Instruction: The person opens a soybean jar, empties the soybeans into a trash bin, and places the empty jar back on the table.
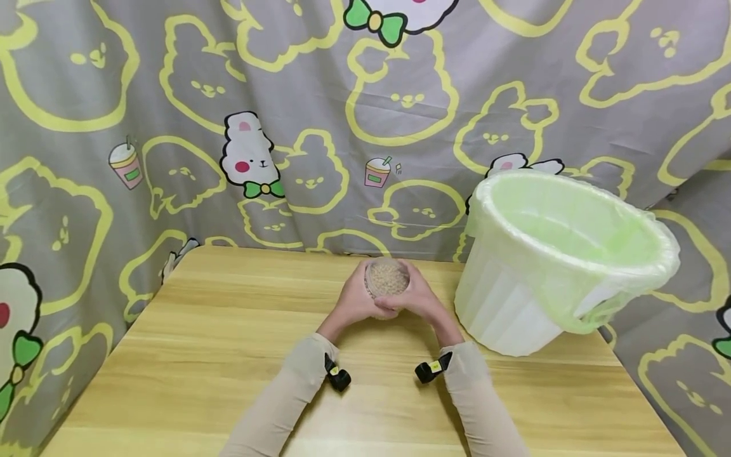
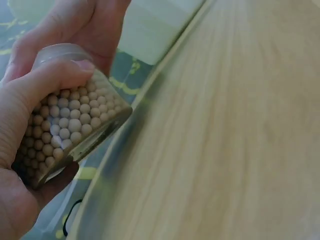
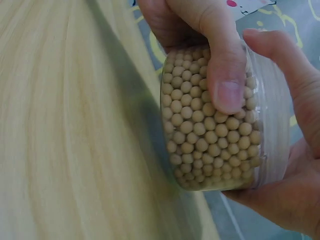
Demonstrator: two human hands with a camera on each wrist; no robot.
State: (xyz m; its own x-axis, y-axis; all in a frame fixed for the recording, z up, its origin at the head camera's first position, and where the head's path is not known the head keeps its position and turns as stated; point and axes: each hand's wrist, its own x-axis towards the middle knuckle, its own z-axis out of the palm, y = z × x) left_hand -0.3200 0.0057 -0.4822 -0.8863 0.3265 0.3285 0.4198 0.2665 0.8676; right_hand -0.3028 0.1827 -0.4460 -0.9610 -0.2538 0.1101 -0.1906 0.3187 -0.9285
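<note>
A clear round plastic jar (image 1: pixel 388 279) full of small beige balls is held between both hands above the wooden table. My left hand (image 1: pixel 356 297) grips the jar's body, its thumb (image 2: pixel 60 79) lying across the side over the balls. My right hand (image 1: pixel 421 296) curls round the lid end, thumb and fingers on opposite sides of the pale translucent lid (image 3: pixel 272 120). The lid sits on the jar. In the right wrist view the jar (image 3: pixel 210 135) appears on its side, balls packed against the wall. Some fingers are hidden behind the jar.
A white ribbed bin (image 1: pixel 508 304) lined with a pale green bag (image 1: pixel 594 285) stands on the right of the wooden table (image 1: pixel 240 317). Behind the table hangs a grey curtain (image 1: pixel 320 95) with yellow cartoon outlines. Small black cameras sit at both wrists.
</note>
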